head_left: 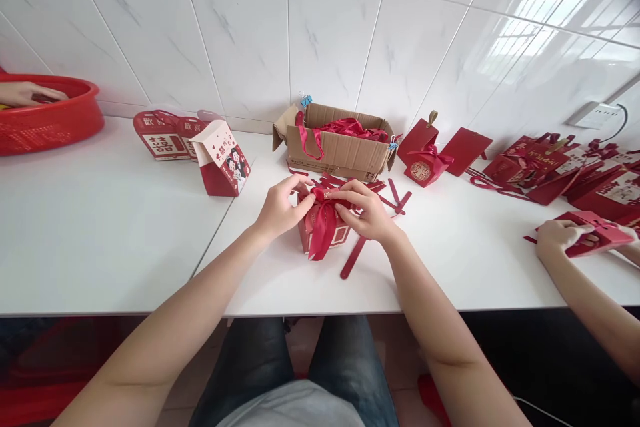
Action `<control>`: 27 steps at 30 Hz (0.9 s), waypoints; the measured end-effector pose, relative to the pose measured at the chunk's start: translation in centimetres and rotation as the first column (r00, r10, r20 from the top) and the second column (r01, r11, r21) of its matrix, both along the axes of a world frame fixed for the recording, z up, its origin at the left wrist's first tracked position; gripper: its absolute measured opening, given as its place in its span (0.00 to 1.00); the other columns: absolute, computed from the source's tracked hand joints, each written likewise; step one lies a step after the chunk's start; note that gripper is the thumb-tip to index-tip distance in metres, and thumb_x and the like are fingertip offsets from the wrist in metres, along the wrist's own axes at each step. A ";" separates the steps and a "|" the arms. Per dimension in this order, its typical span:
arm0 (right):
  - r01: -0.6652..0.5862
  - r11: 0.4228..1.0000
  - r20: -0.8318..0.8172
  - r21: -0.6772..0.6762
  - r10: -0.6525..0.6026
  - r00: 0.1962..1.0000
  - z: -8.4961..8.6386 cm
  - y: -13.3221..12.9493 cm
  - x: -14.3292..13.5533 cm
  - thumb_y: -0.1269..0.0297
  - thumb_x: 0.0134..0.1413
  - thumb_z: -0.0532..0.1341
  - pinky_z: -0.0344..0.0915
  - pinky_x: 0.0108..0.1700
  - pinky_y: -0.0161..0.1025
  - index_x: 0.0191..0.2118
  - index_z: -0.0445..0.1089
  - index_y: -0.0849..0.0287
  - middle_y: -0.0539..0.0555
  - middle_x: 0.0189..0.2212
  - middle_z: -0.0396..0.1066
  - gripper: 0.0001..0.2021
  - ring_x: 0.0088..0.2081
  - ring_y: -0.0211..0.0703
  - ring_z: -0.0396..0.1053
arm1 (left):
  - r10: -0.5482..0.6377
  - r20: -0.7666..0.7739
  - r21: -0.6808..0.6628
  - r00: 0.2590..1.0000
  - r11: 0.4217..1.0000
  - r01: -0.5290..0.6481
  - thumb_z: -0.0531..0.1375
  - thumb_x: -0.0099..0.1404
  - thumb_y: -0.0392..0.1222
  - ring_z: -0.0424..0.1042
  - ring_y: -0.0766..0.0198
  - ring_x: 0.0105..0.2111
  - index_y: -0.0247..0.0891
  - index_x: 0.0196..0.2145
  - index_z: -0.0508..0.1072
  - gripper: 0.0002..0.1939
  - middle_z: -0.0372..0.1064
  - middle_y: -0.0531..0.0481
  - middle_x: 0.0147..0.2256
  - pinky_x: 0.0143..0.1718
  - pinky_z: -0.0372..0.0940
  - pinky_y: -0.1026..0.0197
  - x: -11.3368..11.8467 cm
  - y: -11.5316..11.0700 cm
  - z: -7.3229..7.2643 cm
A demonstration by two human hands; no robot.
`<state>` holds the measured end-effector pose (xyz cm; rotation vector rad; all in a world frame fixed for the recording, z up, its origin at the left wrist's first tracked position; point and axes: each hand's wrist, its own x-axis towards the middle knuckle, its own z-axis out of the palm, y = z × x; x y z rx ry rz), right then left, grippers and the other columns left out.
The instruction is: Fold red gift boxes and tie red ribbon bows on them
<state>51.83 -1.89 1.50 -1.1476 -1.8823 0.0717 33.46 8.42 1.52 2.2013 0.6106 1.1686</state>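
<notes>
Red ribbon (pixel 324 230) sits between the fingertips of both hands: the left hand (pixel 284 208) has thumb and forefinger closed on the loop at one side of the knot, and the right hand (pixel 369 212) grasps the other side, its fingers partly hiding the knot. Directly beneath: gift box (pixel 341 235), upright on the white table (pixel 150 233), near the front edge. Box looks folded shut; bow is formed, tails hanging down its front. Judgement: nearly done, with loops and tails perhaps left to even; knot tightness cannot be told. Just behind and beside it lie loose red strips (pixel 353 257). Farther back, a cardboard carton (pixel 330 159) holds more ribbon. To its right, a small box (pixel 421 171) wears a complete bow; to its left, a printed box (pixel 233 163) shows none on its visible sides. Far right, a co-worker's hand (pixel 557 235) grips another red box (pixel 597 235); far left, another person's hand (pixel 33 93) is inside a red basket (pixel 50 125).
</notes>
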 end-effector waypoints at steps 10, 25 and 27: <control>-0.020 0.998 0.057 0.064 0.016 0.998 -0.6 0.4 -0.1 0.74 0.61 0.52 0.70 0.39 0.38 0.48 0.72 0.54 0.54 0.36 0.68 0.17 0.39 0.39 0.69 | 0.060 0.067 0.161 0.996 0.984 -0.070 0.58 0.59 0.34 0.69 0.65 0.29 0.38 0.26 0.70 0.04 0.70 0.52 0.27 0.34 0.65 0.62 0.4 0.1 -0.4; 0.001 0.999 0.076 0.049 -0.005 0.997 -0.2 0.1 -0.4 0.72 0.63 0.51 0.70 0.39 0.39 0.48 0.70 0.56 0.55 0.37 0.73 0.14 0.39 0.40 0.71 | -0.039 0.086 -0.139 0.996 0.989 0.050 0.53 0.59 0.39 0.69 0.60 0.37 0.38 0.27 0.72 0.09 0.69 0.49 0.32 0.40 0.64 0.58 0.1 0.2 -0.4; 0.008 0.999 0.080 0.053 -0.013 0.997 -0.2 0.1 -0.4 0.71 0.63 0.52 0.70 0.39 0.39 0.48 0.71 0.56 0.55 0.36 0.72 0.13 0.38 0.40 0.71 | -0.052 0.100 -0.210 0.994 0.975 0.072 0.52 0.62 0.44 0.68 0.60 0.37 0.38 0.23 0.70 0.14 0.68 0.48 0.31 0.41 0.63 0.58 0.2 0.1 -0.1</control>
